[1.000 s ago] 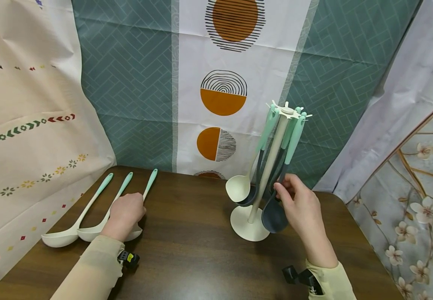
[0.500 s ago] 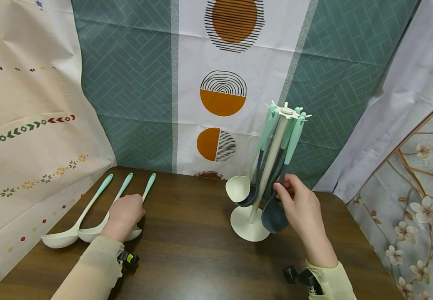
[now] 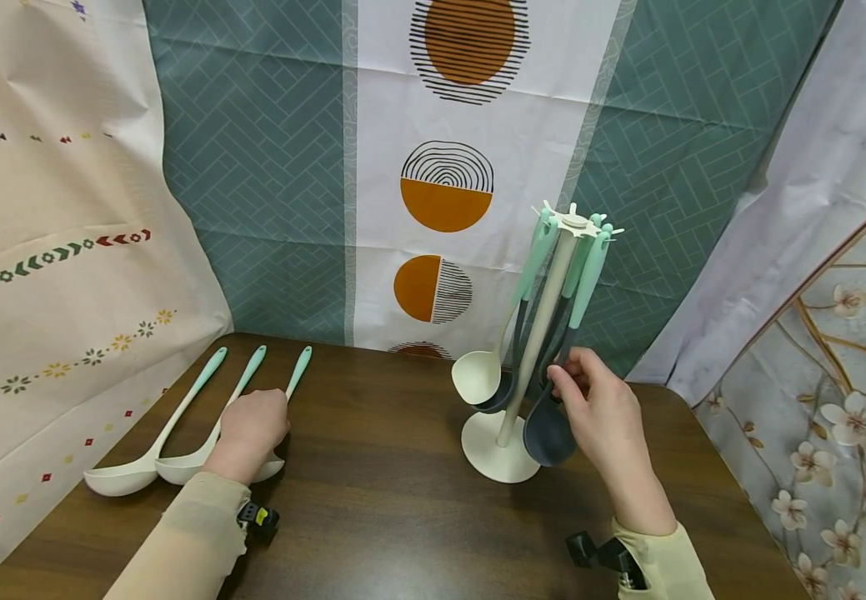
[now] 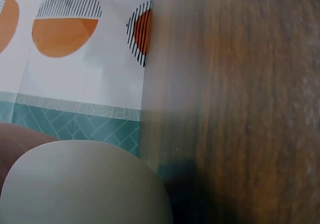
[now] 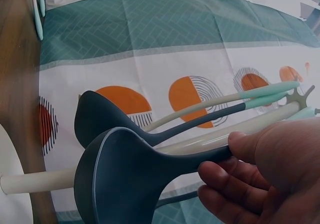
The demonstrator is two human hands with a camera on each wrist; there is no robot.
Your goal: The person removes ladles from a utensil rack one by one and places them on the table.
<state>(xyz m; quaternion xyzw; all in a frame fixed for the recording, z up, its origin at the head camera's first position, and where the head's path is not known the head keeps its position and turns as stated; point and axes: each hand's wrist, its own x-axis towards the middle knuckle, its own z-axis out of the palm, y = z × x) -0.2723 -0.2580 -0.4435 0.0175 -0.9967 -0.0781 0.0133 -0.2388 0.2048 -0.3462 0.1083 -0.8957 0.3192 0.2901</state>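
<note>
My left hand (image 3: 251, 433) grips a white ladle (image 3: 271, 468) with a mint-green handle at the left of the table. Its fingers are mostly hidden in the head view; the ladle's bowl (image 4: 85, 184) fills the lower left of the left wrist view. Two similar white ladles, one far left (image 3: 128, 477) and one in the middle (image 3: 181, 467), lie beside it. With thumb and fingers, my right hand (image 3: 601, 417) pinches the neck of a dark blue-grey ladle (image 3: 550, 435). This ladle hangs by its mint handle from a cream utensil stand (image 3: 503, 462).
Another white ladle (image 3: 477, 377) and a second dark ladle (image 5: 102, 119) hang on the stand's left side. Further mint handles hang behind its pole. The brown wooden table (image 3: 387, 500) ends at a patterned curtain (image 3: 275, 208) behind, with more cloth on both sides.
The handle tip of the white ladle in my left hand has come slightly down and toward me since the earliest frame. The right hand and the stand stay where they were.
</note>
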